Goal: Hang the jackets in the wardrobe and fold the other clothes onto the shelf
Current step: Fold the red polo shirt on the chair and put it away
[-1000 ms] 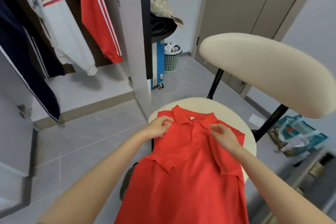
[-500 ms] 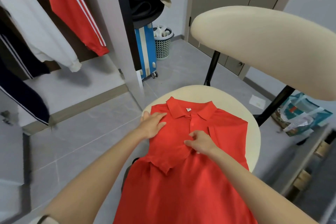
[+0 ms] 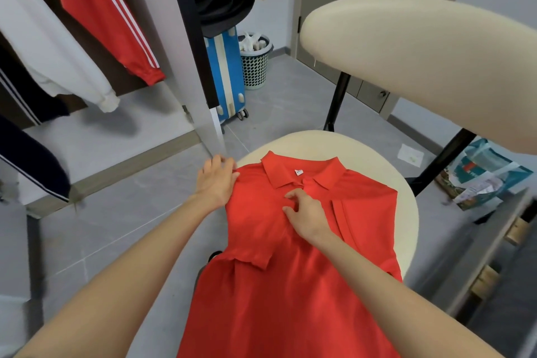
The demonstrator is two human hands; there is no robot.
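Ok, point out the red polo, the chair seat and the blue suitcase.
red polo (image 3: 276, 299), head view, on its front panel.
chair seat (image 3: 374, 154), head view, bare cream rim behind the collar.
blue suitcase (image 3: 236, 67), head view, on its face.

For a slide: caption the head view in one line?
Left hand and right hand rest on a red polo shirt spread over a cream chair.

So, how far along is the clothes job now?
Done: the red jacket, white jacket and navy jacket hang in the wardrobe. In hand: the red polo shirt lies on the chair seat, sleeves folded in; the left hand touches its shoulder, the right hand rests below the collar. Left: fold its body and put it on the shelf.
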